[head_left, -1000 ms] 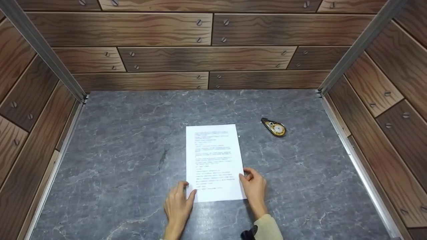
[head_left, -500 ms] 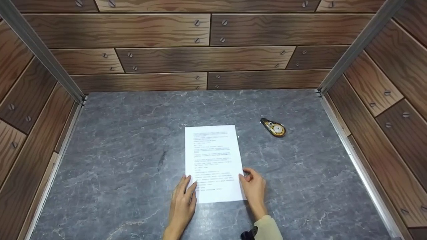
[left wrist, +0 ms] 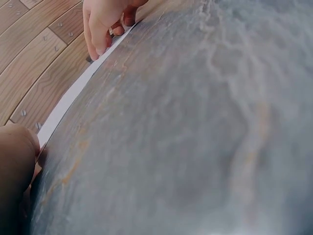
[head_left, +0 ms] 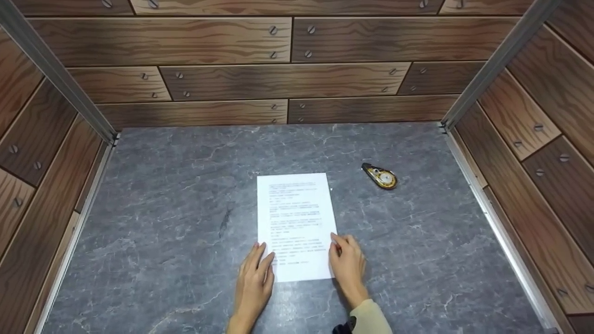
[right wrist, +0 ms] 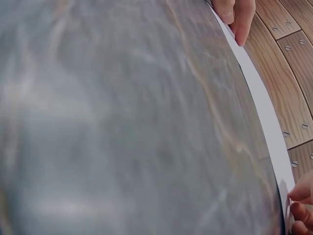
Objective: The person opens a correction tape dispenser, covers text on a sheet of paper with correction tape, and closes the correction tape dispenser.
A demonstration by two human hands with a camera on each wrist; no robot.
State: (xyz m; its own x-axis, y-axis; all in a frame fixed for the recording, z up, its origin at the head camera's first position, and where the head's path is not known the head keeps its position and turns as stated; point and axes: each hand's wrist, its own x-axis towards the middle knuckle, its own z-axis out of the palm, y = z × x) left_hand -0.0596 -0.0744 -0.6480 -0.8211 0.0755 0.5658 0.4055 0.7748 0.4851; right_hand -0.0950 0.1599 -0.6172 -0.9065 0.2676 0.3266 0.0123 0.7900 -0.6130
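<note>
A sheet of paper (head_left: 297, 218) printed with lines of text lies upright before me on the grey marbled tabletop. My left hand (head_left: 253, 278) rests at its lower left edge, fingers extended forward and fingertips on the margin. At the lower right edge is my right hand (head_left: 348, 262), fingers loosely bent and fingertips touching the paper's border. The left wrist view shows the paper (left wrist: 73, 90) as a thin white strip, with the right hand (left wrist: 107, 22) at its far end. A correction tape dispenser (head_left: 380, 176), black and yellow, lies beyond the paper to the right.
Wood-patterned panels (head_left: 232, 81) enclose the tabletop (head_left: 162, 185) at the back and both sides. Metal rails (head_left: 501, 250) run along the side edges. A dark smudge (head_left: 226, 222) marks the surface left of the paper.
My left hand has moved forward and slightly right, its fingers now further onto the sheet. My right hand has shifted a little left onto the paper's edge. The sheet has barely moved.
</note>
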